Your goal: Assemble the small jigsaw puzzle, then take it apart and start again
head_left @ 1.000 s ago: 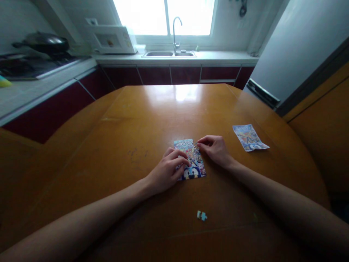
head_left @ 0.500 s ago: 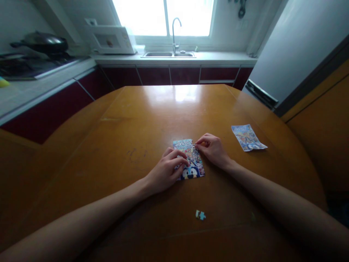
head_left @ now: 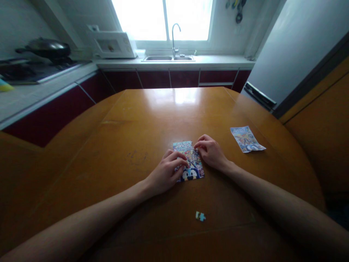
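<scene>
A nearly whole jigsaw puzzle (head_left: 195, 165) lies flat on the wooden table, with a blue cartoon dog's face along its near edge. My left hand (head_left: 167, 169) rests over its left side, fingers apart and touching the surface. At the upper right edge, where the outline has a notch, my right hand (head_left: 212, 152) has its thumb and fingertips pinched together on a small puzzle piece, mostly hidden by the fingers. Two loose pale blue puzzle pieces (head_left: 202, 217) lie close together nearer to me.
To the right lies a creased picture sheet (head_left: 247, 139) printed with a similar design. Beyond the table (head_left: 152, 120) are a counter with a sink (head_left: 158, 58) and a microwave (head_left: 114, 45). A covered pan (head_left: 49, 48) stands on the stove at left, a fridge (head_left: 275, 54) at right.
My right hand's fingertips have shifted slightly and curled down more at the puzzle's right edge. My left hand stays on the puzzle. The whole view has tilted up a little.
</scene>
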Tool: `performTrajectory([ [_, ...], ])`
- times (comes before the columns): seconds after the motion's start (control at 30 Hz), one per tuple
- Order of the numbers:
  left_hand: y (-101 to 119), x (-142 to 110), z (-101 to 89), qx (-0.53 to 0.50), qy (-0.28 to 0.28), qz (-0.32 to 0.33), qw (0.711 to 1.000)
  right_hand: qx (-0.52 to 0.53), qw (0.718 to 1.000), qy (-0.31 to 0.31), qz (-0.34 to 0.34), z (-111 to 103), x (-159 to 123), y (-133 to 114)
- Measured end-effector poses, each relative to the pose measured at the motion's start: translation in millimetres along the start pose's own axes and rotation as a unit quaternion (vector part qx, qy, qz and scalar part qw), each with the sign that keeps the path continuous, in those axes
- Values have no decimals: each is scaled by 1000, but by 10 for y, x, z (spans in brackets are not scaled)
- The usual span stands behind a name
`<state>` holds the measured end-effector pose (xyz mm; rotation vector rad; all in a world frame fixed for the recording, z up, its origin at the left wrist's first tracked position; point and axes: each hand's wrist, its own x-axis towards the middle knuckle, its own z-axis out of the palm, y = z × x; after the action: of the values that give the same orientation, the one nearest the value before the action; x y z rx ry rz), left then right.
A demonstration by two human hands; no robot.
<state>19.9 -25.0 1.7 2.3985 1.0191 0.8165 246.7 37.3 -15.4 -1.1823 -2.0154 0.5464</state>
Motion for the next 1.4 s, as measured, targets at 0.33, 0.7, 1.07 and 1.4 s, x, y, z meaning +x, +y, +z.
performTrajectory([
  [0.33,-15,-8,8,-2,0,-2,1000,26,999,12,15,-3,5,1],
  [0.7,-3,5,-1,-7,-3,-1,1000,-11,999,-32,14,-14,-13,-23],
  [1.07,-5,-4,-3,-1,2,-5,1000,3,990,-127,-55,-341,-152,-310],
  [1.4,-5,-6,14,-12,9,-5,1000,-87,856,-447,-246,-558,-571,-947],
])
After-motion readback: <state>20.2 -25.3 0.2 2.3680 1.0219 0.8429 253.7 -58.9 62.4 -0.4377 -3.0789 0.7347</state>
